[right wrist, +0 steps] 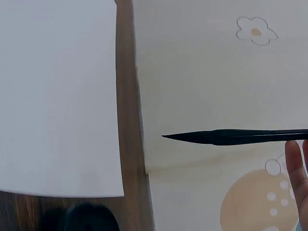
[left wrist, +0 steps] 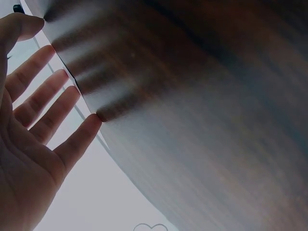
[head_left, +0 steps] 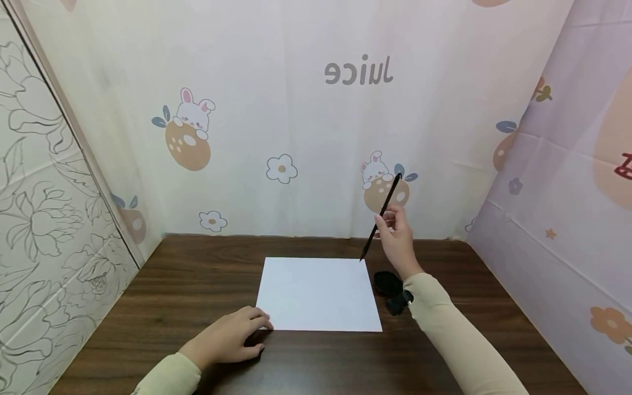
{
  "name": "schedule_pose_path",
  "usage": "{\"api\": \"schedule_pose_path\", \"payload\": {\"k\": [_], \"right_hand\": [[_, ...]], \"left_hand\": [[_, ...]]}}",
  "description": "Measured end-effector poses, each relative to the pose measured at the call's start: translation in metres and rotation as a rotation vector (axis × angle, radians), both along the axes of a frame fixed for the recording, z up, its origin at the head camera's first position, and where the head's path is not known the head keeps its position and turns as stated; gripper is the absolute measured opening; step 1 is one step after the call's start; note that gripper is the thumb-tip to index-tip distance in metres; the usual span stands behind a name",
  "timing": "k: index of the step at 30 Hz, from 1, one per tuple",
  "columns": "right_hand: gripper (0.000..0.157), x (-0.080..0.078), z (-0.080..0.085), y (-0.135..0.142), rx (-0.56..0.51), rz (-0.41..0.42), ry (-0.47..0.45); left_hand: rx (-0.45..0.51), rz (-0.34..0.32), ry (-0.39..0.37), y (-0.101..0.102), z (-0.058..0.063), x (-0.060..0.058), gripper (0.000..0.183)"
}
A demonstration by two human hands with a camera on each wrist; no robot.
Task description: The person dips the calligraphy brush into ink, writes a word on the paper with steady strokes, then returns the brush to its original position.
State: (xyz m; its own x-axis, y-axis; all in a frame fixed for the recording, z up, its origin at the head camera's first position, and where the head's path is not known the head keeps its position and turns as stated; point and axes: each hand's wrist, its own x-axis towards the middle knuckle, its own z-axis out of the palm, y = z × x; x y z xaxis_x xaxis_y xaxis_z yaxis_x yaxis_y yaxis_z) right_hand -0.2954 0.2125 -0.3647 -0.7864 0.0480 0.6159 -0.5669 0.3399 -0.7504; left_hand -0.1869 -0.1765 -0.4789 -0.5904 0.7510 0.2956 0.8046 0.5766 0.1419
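Observation:
My right hand (head_left: 397, 241) pinches a black calligraphy brush (head_left: 380, 220) by the middle of its handle. The brush slants with its pointed tip down, and in the head view the tip overlaps the far right corner of a blank white sheet of paper (head_left: 318, 296). In the right wrist view, the dark pointed bristles of the brush (right wrist: 202, 137) show whole, while most of the hand lies out of frame. My left hand (head_left: 232, 334) rests at the paper's near left corner, fingers spread, fingertips (left wrist: 91, 120) down on the tabletop side.
A round black dish-like object (head_left: 387, 283) sits just right of the paper, beside a black wrist camera (head_left: 399, 303) at my right sleeve. Dark wood tabletop (head_left: 197, 274) runs back to a printed curtain (head_left: 247, 109); more patterned panels stand at both sides.

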Motion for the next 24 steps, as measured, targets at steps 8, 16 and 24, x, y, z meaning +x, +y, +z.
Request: {"api": "schedule_pose_path", "payload": {"k": [8, 16, 24], "right_hand": [[0.033, 0.001, -0.002, -0.021, 0.032, -0.004, -0.033], [0.034, -0.001, -0.003, -0.048, -0.003, 0.054, -0.059], [0.034, -0.010, -0.011, -0.078, -0.014, 0.115, -0.085]], "left_hand": [[0.000, -0.015, -0.007, 0.002, -0.003, -0.001, 0.032], [-0.002, -0.016, -0.008, 0.000, -0.001, -0.001, 0.032], [-0.007, -0.006, -0.018, 0.000, 0.001, 0.000, 0.032]]}}
